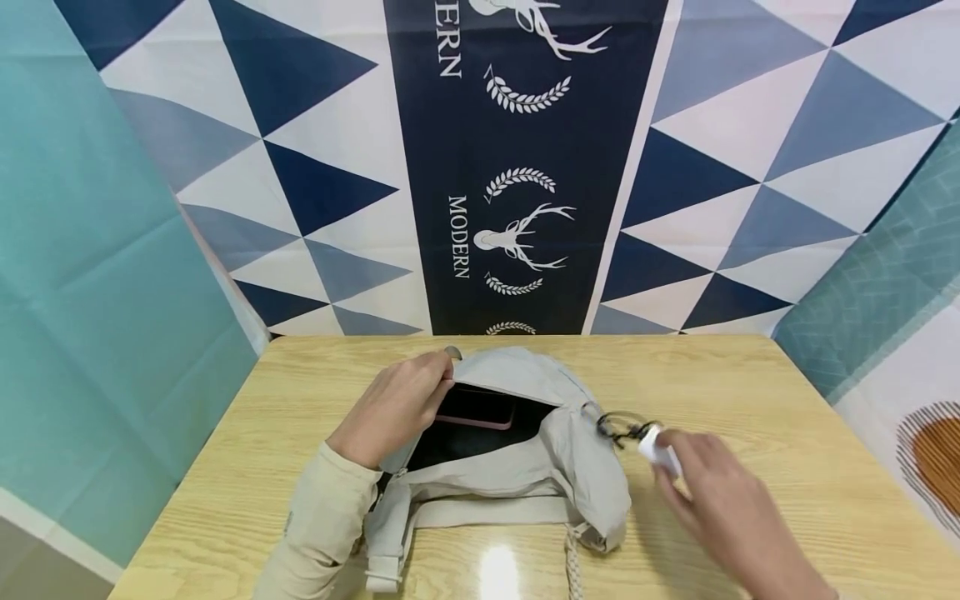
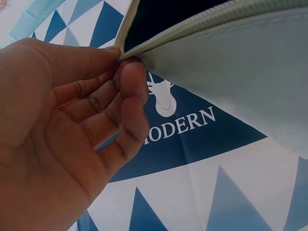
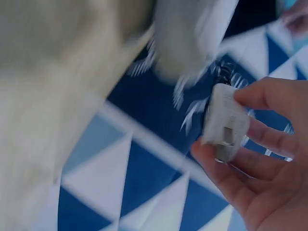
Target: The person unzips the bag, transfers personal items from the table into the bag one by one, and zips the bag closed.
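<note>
A light grey fabric bag (image 1: 525, 475) lies unzipped on the table. My left hand (image 1: 401, 408) pinches the edge of its opening at the far left corner, and the left wrist view shows the thumb and fingertips on the zip edge (image 2: 187, 29). Inside the dark opening lies a phone (image 1: 480, 410) with a pink rim. Right of the bag, my right hand (image 1: 723, 492) holds a white charger plug (image 1: 660, 454) between thumb and fingers. Its metal prongs show in the right wrist view, where the plug (image 3: 226, 115) trails a black cable (image 1: 618, 425) toward the bag.
The wooden table (image 1: 750, 400) extends to both sides of the bag. A strap with a buckle (image 1: 385, 571) and a braided cord (image 1: 573, 567) hang toward the near edge. Behind the table stands a patterned cloth (image 1: 330, 167).
</note>
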### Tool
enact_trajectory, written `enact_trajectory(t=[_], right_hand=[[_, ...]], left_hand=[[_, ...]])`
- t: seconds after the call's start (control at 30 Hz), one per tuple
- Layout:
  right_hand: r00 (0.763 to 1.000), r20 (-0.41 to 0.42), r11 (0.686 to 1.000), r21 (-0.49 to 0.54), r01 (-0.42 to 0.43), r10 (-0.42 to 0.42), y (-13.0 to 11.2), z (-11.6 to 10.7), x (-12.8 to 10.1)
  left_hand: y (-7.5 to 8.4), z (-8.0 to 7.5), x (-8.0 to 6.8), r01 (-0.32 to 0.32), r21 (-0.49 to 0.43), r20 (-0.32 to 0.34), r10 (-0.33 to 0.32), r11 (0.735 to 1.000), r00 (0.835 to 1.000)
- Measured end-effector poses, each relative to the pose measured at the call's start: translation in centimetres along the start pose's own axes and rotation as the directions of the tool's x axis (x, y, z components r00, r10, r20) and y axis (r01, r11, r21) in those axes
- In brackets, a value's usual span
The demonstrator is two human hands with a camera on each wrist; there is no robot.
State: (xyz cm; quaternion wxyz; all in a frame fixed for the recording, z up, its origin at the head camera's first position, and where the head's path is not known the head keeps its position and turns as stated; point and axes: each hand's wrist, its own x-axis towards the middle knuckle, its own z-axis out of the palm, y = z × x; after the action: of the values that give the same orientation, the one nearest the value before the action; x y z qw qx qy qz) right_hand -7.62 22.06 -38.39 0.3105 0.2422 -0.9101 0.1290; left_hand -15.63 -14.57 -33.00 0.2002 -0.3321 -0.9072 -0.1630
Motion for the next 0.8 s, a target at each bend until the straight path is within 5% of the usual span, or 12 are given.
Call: enact_trajectory(t=[0.2,0.33,0.8], right_hand=[[0.982,-0.026,0.981,0.061,0.186,-0.185,-5.5,2.0,-0.6],[0.974,-0.052,0.972,0.073,0.222,-0.219,-7.3,4.1,0.0],[0.999,0.034,0.995,0.097,-0.001,-0.002,-10.4,8.4,3.4]], left_hand=[[-0.1,-0.1,-0.1,0.000,0.019,-0.008,0.000,1.000,1.000],[-0.1,-0.2,-0.1,0.003,0.013,-0.006,-0.003,1.000,1.000],[-0.1,0.0,0.1,-0.001,-0.009,-0.001,0.001,1.000,1.000]])
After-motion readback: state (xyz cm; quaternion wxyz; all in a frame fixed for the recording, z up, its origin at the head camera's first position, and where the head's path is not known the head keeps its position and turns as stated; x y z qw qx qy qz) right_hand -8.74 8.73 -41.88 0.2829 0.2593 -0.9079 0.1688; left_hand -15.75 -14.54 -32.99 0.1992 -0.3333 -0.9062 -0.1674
